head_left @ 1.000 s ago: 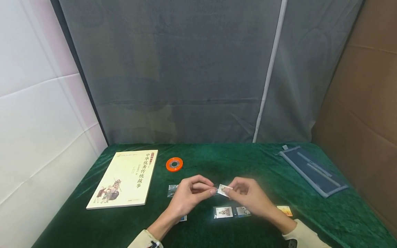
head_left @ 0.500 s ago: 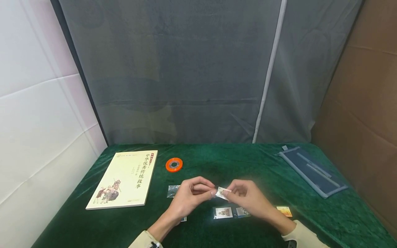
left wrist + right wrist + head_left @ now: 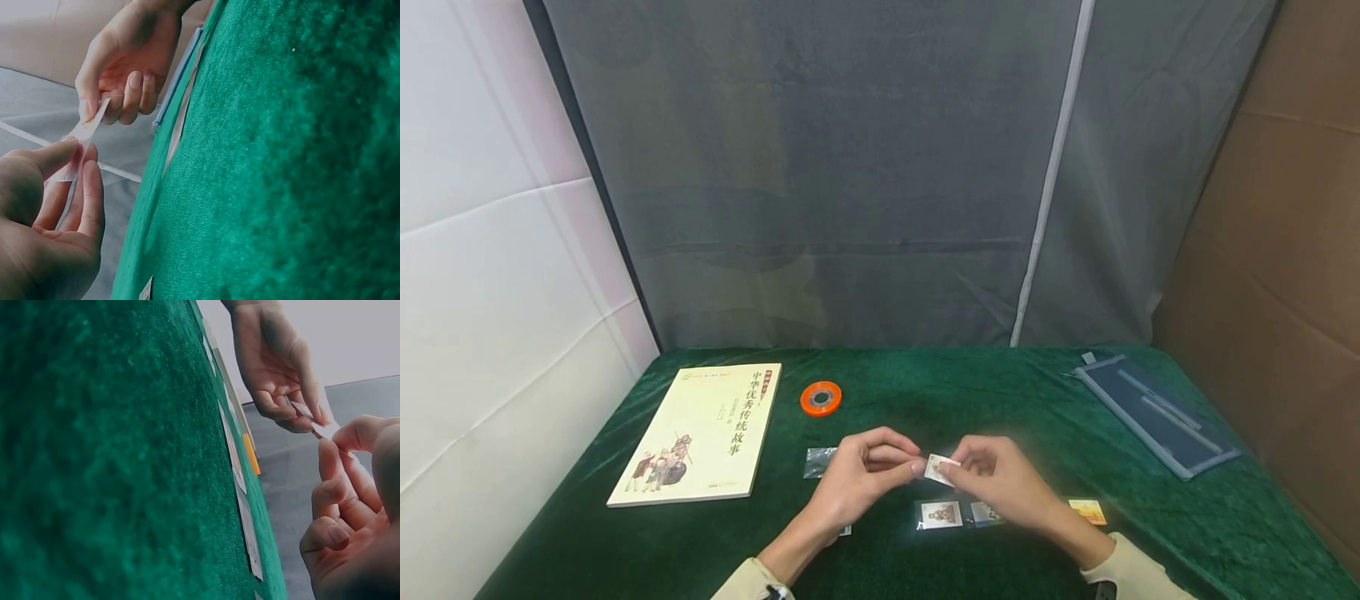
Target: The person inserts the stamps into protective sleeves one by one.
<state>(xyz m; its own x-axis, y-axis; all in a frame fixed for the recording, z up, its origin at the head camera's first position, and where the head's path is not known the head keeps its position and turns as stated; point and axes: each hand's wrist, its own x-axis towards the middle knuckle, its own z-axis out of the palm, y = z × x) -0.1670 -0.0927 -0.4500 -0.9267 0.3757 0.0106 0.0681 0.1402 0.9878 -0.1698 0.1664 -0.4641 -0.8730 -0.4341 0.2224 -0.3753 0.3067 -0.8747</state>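
Both hands meet above the green cloth in the head view. My right hand [image 3: 1007, 482] pinches a small stamp [image 3: 936, 470] with a printed picture between thumb and forefinger. Facing it, my left hand [image 3: 859, 477] pinches a thin clear plastic sleeve [image 3: 64, 174] between thumb and fingers, best seen in the left wrist view. The stamp's left end is right at the left fingertips and overlaps the sleeve there. Below the hands lie a sleeved stamp [image 3: 941, 514] with a seated figure and another sleeved stamp [image 3: 985, 512], partly covered by the right hand.
A yellow stamp [image 3: 1087, 512] lies beyond the right wrist. Clear plastic sleeves [image 3: 817, 462] are partly hidden behind the left hand. Farther back are a cream book [image 3: 700, 433], an orange tape roll [image 3: 809, 402] and a blue zip pouch [image 3: 1138, 408].
The stamp has shifted and tilted slightly at the left fingertips, its left end now closer to them. Both hands keep their grips and have hardly moved.
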